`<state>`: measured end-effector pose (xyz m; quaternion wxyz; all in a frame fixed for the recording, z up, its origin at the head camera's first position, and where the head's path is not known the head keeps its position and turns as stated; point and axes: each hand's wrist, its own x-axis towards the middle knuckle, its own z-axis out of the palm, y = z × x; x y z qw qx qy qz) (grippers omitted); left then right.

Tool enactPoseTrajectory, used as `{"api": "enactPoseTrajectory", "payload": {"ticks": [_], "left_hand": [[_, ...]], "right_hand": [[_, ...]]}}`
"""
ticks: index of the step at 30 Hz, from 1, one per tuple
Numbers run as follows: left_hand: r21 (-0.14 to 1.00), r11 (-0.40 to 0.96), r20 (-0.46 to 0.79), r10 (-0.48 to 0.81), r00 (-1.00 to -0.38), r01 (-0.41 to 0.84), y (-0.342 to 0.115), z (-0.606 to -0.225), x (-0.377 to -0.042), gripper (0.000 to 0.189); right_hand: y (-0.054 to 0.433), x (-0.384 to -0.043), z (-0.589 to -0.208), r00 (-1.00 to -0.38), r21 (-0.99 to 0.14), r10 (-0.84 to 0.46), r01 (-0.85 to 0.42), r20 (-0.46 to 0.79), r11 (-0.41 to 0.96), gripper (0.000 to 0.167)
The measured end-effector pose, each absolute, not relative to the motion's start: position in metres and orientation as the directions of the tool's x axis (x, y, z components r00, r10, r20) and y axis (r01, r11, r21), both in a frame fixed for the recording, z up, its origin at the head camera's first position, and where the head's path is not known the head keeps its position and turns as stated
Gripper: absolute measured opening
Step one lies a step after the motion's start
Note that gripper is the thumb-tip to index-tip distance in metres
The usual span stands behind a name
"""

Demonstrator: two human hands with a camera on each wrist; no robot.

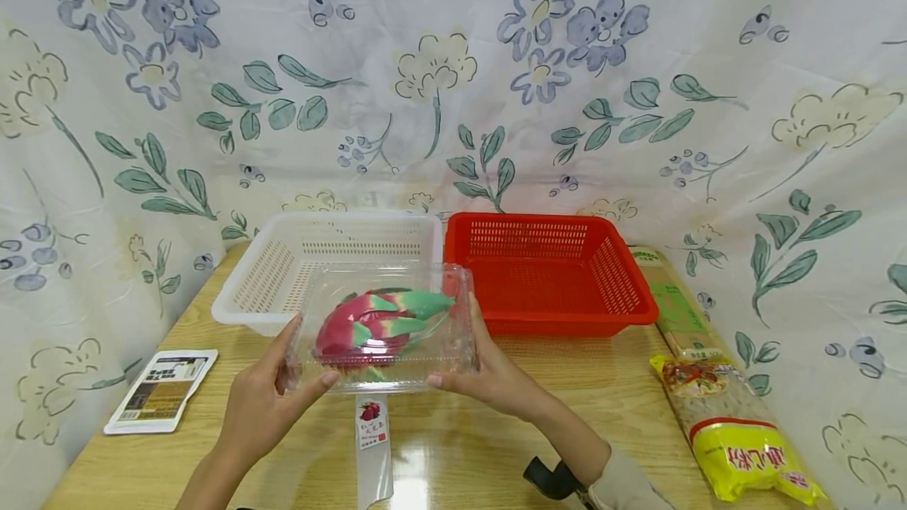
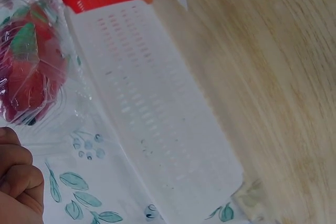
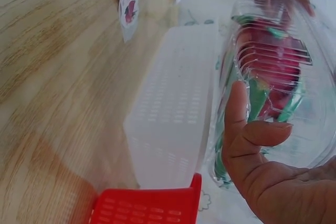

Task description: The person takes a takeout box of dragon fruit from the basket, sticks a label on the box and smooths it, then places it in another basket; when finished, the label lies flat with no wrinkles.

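A clear plastic clamshell box [image 1: 453, 345] with a pink and green dragon fruit [image 1: 368, 325] inside is held up in front of the baskets. My left hand [image 1: 258, 400] grips its left end, thumb along the near edge. At the right end, my right hand [image 1: 489, 368] holds the box in the same way. The right wrist view shows the right hand's curled fingers [image 3: 257, 129] against the ribbed plastic. Below the box, a pale strip [image 1: 373, 463] with a dragon fruit label lies on the table.
Behind the box stand a white basket [image 1: 237, 286] and a red basket [image 1: 553, 325], side by side. A flat white-edged packet [image 1: 161, 392] lies at the left. Along the right edge are a yellow pouch [image 1: 737, 431] and a green-and-tan package [image 1: 676, 305]. A floral curtain [image 1: 439, 140] hangs behind.
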<state>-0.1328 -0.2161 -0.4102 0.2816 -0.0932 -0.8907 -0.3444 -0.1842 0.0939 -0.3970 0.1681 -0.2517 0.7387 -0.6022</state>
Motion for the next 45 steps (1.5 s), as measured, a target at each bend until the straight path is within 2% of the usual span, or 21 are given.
{"api": "enactPoseTrajectory", "payload": {"ticks": [6,16,24,45], "left_hand": [[0.553,0.743,0.584,-0.022,-0.811,0.378,-0.215,-0.412,-0.132,0.086],[0.533,0.755,0.603,-0.022,-0.797,0.382,-0.214,-0.414,-0.129,0.088],[0.538,0.747,0.609,-0.025,-0.793,0.391,-0.211,-0.415,-0.124,0.088],[0.526,0.743,0.626,-0.009,-0.780,0.414,-0.206,-0.420,-0.116,0.092]], "right_hand": [[0.096,-0.181,-0.398,-0.817,-0.978,-0.576,-0.152,0.042,0.145,0.116],[0.098,-0.179,-0.403,-0.805,-0.979,-0.586,-0.181,0.090,0.098,0.117],[0.100,-0.174,-0.402,-0.811,-0.982,-0.581,-0.155,0.066,0.105,0.118],[0.103,-0.163,-0.404,-0.796,-0.980,-0.588,-0.195,0.142,0.028,0.119]]}}
